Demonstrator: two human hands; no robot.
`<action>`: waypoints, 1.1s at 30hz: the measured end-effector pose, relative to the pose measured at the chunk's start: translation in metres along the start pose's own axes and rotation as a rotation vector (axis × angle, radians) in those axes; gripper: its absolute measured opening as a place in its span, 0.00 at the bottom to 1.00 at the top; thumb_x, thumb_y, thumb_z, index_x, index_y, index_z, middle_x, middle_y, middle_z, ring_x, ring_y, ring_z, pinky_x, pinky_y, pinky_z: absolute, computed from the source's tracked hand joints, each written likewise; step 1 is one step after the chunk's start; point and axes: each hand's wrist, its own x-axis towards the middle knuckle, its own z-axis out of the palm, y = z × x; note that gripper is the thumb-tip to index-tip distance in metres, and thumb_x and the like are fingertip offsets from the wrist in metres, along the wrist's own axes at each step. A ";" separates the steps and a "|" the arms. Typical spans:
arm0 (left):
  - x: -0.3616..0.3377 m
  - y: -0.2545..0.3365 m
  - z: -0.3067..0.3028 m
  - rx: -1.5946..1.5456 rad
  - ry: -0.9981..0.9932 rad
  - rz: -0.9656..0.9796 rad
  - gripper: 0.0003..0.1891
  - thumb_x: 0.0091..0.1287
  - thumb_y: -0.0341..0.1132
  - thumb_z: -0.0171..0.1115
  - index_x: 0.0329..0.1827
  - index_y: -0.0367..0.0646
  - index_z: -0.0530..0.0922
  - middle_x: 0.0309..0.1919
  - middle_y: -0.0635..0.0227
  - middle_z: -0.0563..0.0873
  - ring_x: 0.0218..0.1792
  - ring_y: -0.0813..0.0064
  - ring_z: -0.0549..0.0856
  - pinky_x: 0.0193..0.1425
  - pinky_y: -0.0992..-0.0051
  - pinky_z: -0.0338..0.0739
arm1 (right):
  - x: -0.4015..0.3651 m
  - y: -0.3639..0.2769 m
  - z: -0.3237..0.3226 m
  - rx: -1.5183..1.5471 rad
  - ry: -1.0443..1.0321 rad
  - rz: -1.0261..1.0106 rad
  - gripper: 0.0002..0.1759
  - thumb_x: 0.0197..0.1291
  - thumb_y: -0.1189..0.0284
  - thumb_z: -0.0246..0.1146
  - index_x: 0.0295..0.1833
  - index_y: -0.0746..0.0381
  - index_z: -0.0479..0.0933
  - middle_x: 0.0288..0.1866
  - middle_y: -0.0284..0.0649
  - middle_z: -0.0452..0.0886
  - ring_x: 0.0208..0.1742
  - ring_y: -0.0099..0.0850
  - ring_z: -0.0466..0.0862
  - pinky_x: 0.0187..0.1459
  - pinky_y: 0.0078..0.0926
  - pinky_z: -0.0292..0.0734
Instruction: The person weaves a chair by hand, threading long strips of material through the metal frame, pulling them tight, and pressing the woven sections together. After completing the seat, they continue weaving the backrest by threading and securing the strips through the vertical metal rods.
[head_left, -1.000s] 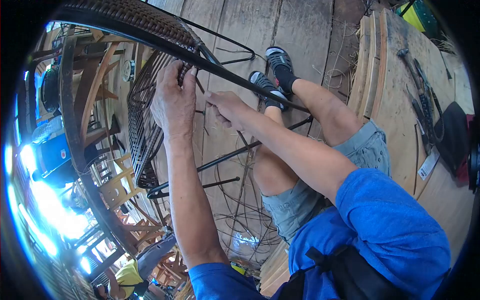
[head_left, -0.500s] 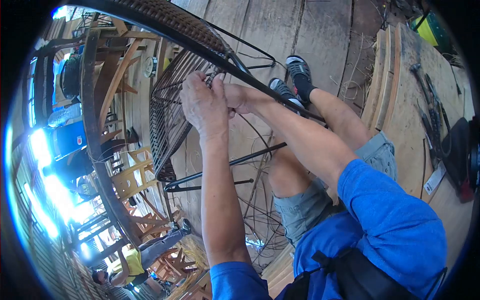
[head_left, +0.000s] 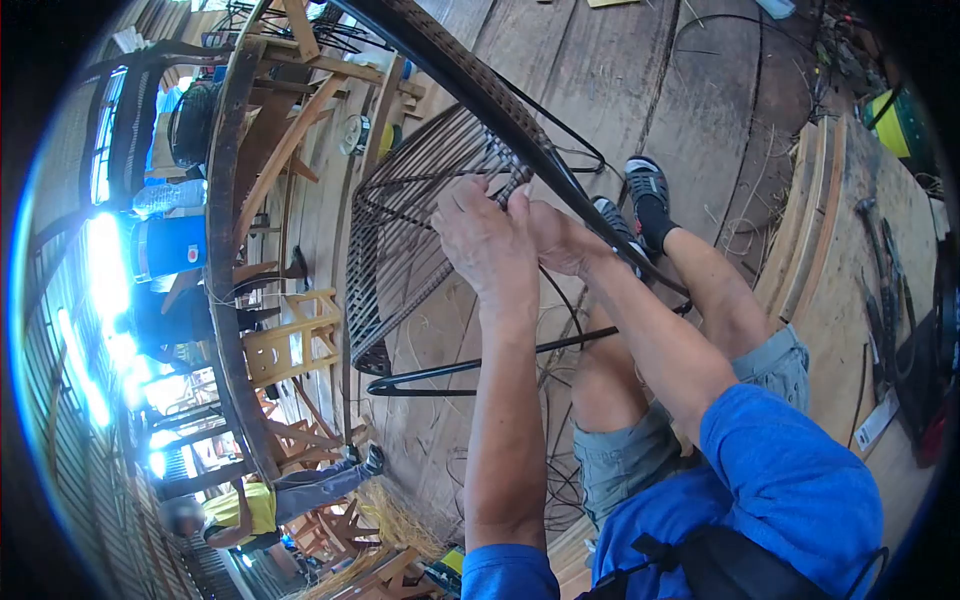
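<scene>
left hand and right hand pinch wicker strand at chair frame

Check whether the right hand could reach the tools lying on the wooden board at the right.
Probably yes: the tools lie on the board with nothing between, though the right hand is busy at the woven frame.

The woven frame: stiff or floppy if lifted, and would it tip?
Probably stiff: the frame holds its bent shape on thin rods. Likely light, since the weave is open. It might tip; the left hand and right hand hold it.
</scene>
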 end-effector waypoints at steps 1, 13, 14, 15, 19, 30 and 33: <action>0.000 0.000 0.000 0.003 0.001 -0.007 0.21 0.51 0.34 0.69 0.46 0.39 0.70 0.41 0.56 0.74 0.46 0.53 0.72 0.50 0.59 0.67 | -0.002 -0.001 0.000 -0.030 -0.017 -0.004 0.08 0.60 0.72 0.60 0.32 0.62 0.70 0.32 0.26 0.67 0.34 0.17 0.65 0.33 0.20 0.67; 0.000 0.001 -0.002 0.024 0.016 -0.031 0.24 0.50 0.37 0.71 0.47 0.38 0.72 0.40 0.57 0.75 0.44 0.54 0.74 0.48 0.61 0.70 | -0.004 -0.003 0.003 -0.064 0.141 0.122 0.10 0.57 0.76 0.60 0.24 0.60 0.70 0.27 0.23 0.68 0.30 0.14 0.67 0.32 0.17 0.64; 0.000 0.000 -0.002 0.021 0.012 -0.040 0.24 0.50 0.37 0.71 0.47 0.38 0.72 0.41 0.57 0.75 0.44 0.54 0.74 0.48 0.61 0.70 | -0.007 -0.006 0.002 -0.112 0.147 0.163 0.09 0.58 0.76 0.60 0.25 0.60 0.70 0.28 0.23 0.68 0.31 0.14 0.67 0.32 0.17 0.65; -0.001 0.000 -0.001 0.019 0.007 -0.049 0.24 0.50 0.37 0.71 0.48 0.38 0.72 0.41 0.57 0.76 0.44 0.54 0.74 0.48 0.61 0.70 | -0.013 -0.009 0.001 -0.169 0.155 0.234 0.08 0.58 0.76 0.59 0.27 0.60 0.70 0.28 0.23 0.68 0.31 0.14 0.68 0.32 0.17 0.65; -0.004 0.001 -0.002 -0.019 -0.040 -0.078 0.24 0.51 0.37 0.70 0.49 0.37 0.72 0.42 0.56 0.77 0.44 0.55 0.74 0.49 0.61 0.70 | -0.013 0.007 -0.003 -0.010 0.205 0.140 0.07 0.62 0.73 0.56 0.30 0.59 0.71 0.29 0.24 0.69 0.33 0.14 0.68 0.33 0.17 0.65; -0.015 0.010 -0.009 -0.149 -0.085 -0.187 0.25 0.50 0.32 0.70 0.50 0.37 0.70 0.45 0.56 0.76 0.45 0.55 0.75 0.51 0.62 0.70 | -0.032 0.027 0.003 0.116 0.354 0.007 0.19 0.71 0.60 0.47 0.25 0.55 0.68 0.24 0.26 0.70 0.27 0.15 0.69 0.28 0.16 0.66; -0.012 0.012 -0.015 -0.197 -0.129 -0.249 0.26 0.49 0.31 0.71 0.50 0.38 0.70 0.44 0.57 0.75 0.46 0.56 0.75 0.51 0.63 0.71 | -0.033 0.030 -0.003 -0.099 0.378 0.012 0.19 0.70 0.63 0.48 0.25 0.56 0.69 0.23 0.26 0.71 0.26 0.15 0.69 0.27 0.17 0.66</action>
